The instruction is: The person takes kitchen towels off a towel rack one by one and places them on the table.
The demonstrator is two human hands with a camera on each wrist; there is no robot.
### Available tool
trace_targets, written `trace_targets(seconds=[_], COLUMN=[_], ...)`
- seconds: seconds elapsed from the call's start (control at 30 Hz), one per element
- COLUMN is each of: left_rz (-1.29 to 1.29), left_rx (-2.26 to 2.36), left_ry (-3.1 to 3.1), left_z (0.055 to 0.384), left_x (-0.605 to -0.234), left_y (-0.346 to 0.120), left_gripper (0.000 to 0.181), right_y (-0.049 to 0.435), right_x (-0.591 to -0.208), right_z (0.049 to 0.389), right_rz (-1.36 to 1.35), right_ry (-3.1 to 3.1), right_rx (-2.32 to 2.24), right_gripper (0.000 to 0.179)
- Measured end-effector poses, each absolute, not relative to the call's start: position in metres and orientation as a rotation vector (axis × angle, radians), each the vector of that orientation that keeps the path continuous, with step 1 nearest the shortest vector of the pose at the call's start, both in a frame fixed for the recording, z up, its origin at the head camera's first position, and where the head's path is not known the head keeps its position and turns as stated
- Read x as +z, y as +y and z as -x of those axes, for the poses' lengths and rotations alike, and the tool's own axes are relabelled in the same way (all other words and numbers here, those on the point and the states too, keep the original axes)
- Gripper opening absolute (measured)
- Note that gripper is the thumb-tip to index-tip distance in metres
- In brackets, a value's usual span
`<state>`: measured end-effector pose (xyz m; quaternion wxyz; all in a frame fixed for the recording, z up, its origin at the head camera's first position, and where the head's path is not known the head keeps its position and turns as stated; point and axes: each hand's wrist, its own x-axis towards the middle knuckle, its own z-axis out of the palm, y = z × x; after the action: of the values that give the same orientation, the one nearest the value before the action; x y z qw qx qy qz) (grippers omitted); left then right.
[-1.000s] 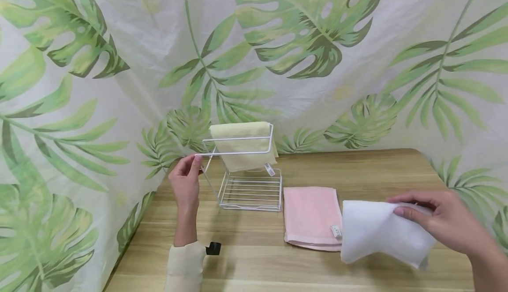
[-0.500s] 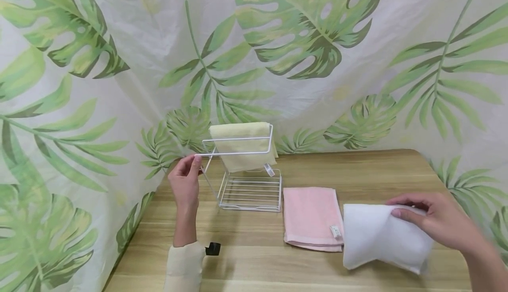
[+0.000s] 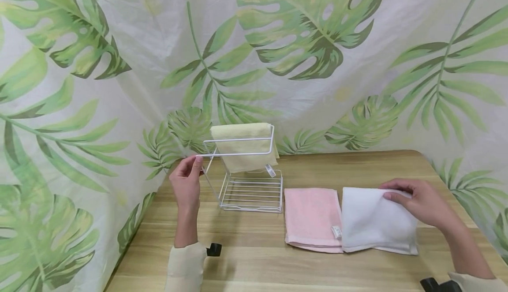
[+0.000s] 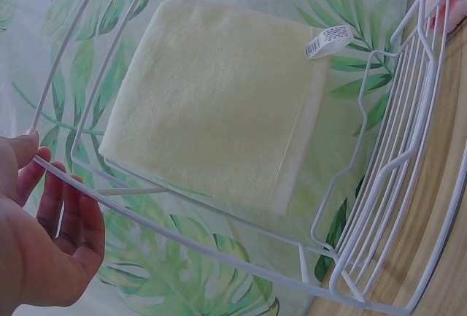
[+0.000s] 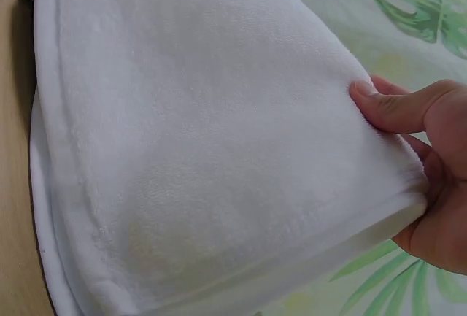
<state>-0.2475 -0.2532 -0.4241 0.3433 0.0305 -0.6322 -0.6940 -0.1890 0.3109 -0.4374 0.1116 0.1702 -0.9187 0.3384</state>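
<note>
My left hand (image 3: pixel 186 179) pinches the upper left corner of a white wire rack (image 3: pixel 251 207) between thumb and fingers. A folded pale yellow towel (image 4: pixel 219 104) with a small tag hangs over the rack's rear top bar. On the right, my right hand (image 3: pixel 414 199) pinches the far edge of a folded white towel (image 3: pixel 377 221), thumb on top and fingers beneath. In the right wrist view the thumb presses on the towel's edge. A folded pink towel (image 3: pixel 311 217) with a tag lies between the rack and the white towel, whose left edge meets it.
Everything stands on a wooden table (image 3: pixel 254 265) with a rounded far right corner. A leaf-patterned curtain (image 3: pixel 301 98) hangs behind it and along the left side. Black wrist-camera mounts show at both sleeves.
My right hand has moved left and away from me, bringing the white towel down flatter beside the pink one. The left hand, rack and yellow towel have stayed in place.
</note>
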Motion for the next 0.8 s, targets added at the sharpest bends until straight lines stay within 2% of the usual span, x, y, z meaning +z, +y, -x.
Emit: trace_targets(seconds=[0.33, 0.8], left_rz=[-0.071, -0.064], left_rx=[-1.796, -1.804], left_ry=[-1.654, -1.637], left_z=[0.248, 0.249], left_x=[-0.424, -0.424], left_y=[-0.253, -0.253], left_gripper=[0.025, 0.023], right_y=[0.314, 0.319], right_x=[-0.464, -0.508], right_z=[0.225, 0.267], right_rz=[-0.548, -0.459], right_ry=[-2.757, -2.862], right_rx=[0.94, 1.052], right_gripper=[0.014, 0.019])
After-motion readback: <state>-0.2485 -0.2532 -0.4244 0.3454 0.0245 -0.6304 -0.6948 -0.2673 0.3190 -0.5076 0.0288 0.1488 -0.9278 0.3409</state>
